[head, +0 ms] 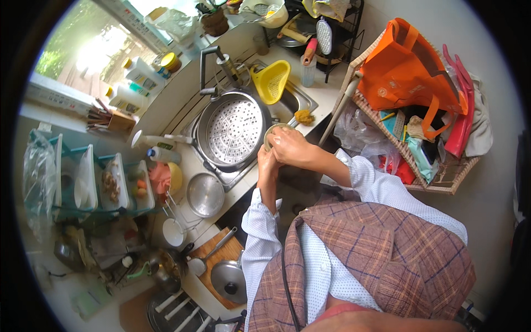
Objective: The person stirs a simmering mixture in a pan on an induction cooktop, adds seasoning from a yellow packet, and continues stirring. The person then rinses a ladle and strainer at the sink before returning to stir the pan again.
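Both hands meet at the near right edge of the sink, around a small round bowl or lid (267,139) with a pale rim. My left hand (269,161) grips it from the near side. My right hand (287,143) lies over it, fingers curled across the rim, and hides most of it. The skin looks wet. Just left of the hands, a large steel pot (200,133) with a perforated steamer plate (235,130) sits over the sink. A yellow plastic strainer basket (269,83) and an orange-yellow scrubber (304,117) are beyond the hands.
A steel pan (205,195) rests on the counter at left, near a wooden cutting board (213,249) with a ladle (198,266) and a pot lid (229,282). A faucet (228,68) stands behind the pot. On the right, a wicker shelf (456,178) holds an orange bag (398,70).
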